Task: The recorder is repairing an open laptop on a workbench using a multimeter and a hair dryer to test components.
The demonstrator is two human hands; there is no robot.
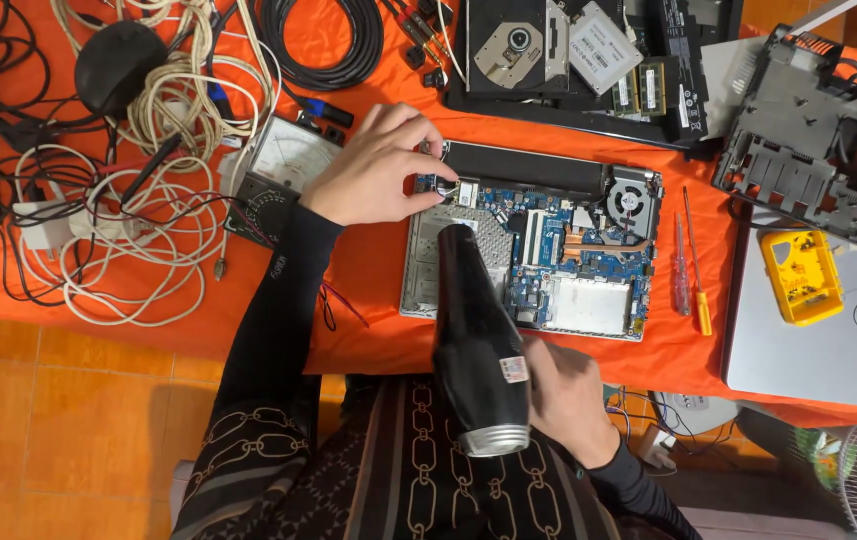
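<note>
1. My left hand (374,170) is up at the far left corner of the opened laptop base (532,252), fingertips pinched on a small blue component (436,183) there.
2. My right hand (567,398) is closed around the grip of a black hair dryer (477,335), near the tabletop edge; its nozzle lies over the left part of the circuit board (549,250).
3. On that board I see a round fan (631,196) at the far right corner and a copper pipe (599,243) running from it.
4. Just right of the base lie two screwdrivers (692,265), side by side on the orange cloth (369,280).
5. Further right: a yellow plastic box (800,276) resting on a closed silver laptop (809,340).
6. Left of my left hand sits an analogue meter (284,165), then a tangle of white cables (149,200).
7. Far side: a second stripped laptop with an optical drive (514,45) and a grey plastic frame (819,140).
</note>
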